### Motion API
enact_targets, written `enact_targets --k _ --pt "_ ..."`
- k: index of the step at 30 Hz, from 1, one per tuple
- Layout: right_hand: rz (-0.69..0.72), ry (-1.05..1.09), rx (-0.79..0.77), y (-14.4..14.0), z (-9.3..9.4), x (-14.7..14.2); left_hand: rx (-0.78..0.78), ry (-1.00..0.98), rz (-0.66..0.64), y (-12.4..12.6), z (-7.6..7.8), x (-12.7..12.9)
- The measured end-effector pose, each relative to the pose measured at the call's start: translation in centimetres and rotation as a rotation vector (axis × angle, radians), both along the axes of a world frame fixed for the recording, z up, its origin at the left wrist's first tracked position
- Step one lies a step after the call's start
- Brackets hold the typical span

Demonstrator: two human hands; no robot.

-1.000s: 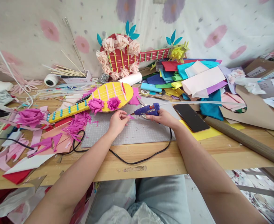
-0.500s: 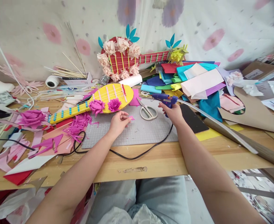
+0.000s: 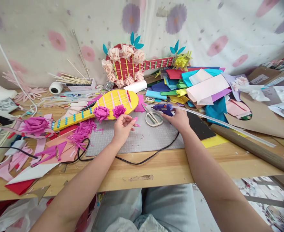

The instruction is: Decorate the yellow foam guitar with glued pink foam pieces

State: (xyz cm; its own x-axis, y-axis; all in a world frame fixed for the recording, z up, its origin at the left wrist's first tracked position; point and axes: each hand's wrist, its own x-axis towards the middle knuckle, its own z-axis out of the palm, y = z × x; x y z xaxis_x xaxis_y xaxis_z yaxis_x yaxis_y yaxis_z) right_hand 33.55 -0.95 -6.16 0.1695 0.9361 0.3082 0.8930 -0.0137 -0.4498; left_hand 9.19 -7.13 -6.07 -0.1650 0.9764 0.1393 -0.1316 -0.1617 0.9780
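My left hand (image 3: 122,128) pinches a small magenta paper piece (image 3: 134,120) between thumb and fingertips, above the grey cutting mat (image 3: 142,145). Just behind it lies a yellow paper guitar (image 3: 112,100) with two magenta paper flowers on its lower edge. My right hand (image 3: 179,120) is closed around a blue hot glue gun (image 3: 163,108), its nozzle pointing left; the grip is largely hidden by the hand. A long clear glue stick (image 3: 229,126) extends from the gun's rear to the right. Grey-handled scissors (image 3: 153,118) lie on the mat between both hands.
Behind stands a red guitar (image 3: 126,69) trimmed with pale paper roses. Coloured paper (image 3: 204,85) is heaped at the back right, with a cardboard tube (image 3: 250,146) in front. Magenta scraps (image 3: 82,133) lie left. A black cord (image 3: 144,162) crosses the table's front.
The glue gun in my right hand has moved left and down, close over the scissors. My left hand has lifted slightly with the paper piece. The view has shifted a little.
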Motion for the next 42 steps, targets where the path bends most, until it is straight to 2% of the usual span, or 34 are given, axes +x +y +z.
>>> enact_targets --k 2,3,5,7,8,11,13,17,23,25,27,29,31,34,37,42 --pt "-0.036 -0.081 0.028 -1.1 1.3 0.5 -0.030 -0.088 0.016 -0.2 0.4 0.1" --pt "-0.050 -0.112 -0.015 -1.6 2.0 0.6 -0.046 -0.129 0.020 -0.3 0.6 0.2" --pt "-0.025 -0.136 -0.213 -2.6 3.3 0.4 -0.082 -0.198 0.020 -0.5 0.9 0.3" --pt "0.096 -0.075 -0.374 -3.3 4.0 -0.7 -0.119 -0.256 0.018 -0.7 1.1 0.6" --pt "0.190 0.000 -0.383 -3.5 4.2 -1.5 -0.136 -0.283 0.021 -0.8 1.2 0.7" --pt "0.506 0.402 -0.212 -3.7 3.8 -5.2 -0.163 -0.351 0.047 -0.9 1.5 1.1" --pt "0.590 0.666 -0.106 -3.6 3.2 -7.8 -0.166 -0.391 0.069 -0.9 1.7 1.2" --pt "0.638 1.006 -0.075 -3.5 2.4 -11.5 -0.158 -0.453 0.093 -0.9 2.1 1.1" --pt "0.615 1.245 -0.115 -4.0 2.4 -13.5 -0.144 -0.414 0.124 -0.9 2.2 1.0" --pt "0.613 1.277 -0.108 -4.1 2.7 -13.7 -0.120 -0.316 0.098 -1.0 2.2 0.9" --pt "0.583 1.303 -0.080 -4.0 3.1 -13.5 -0.028 -0.105 0.110 -1.0 2.3 0.4" --pt "0.521 1.338 -0.074 -3.6 3.7 -13.0 0.148 0.239 0.202 -0.8 2.6 -0.8" --pt "0.487 1.339 -0.149 -3.0 4.2 -12.4 0.328 0.658 0.330 -0.4 2.8 -2.5" --pt "0.524 1.188 -0.342 -2.3 4.6 -11.6 0.410 1.081 0.352 0.5 3.0 -4.7" --pt "0.579 0.993 -0.444 -1.8 4.6 -11.8 0.426 1.221 0.349 1.4 2.6 -5.4" --pt "0.594 0.782 -0.560 -1.0 4.5 -13.3 0.466 1.190 0.383 2.5 2.1 -5.2"
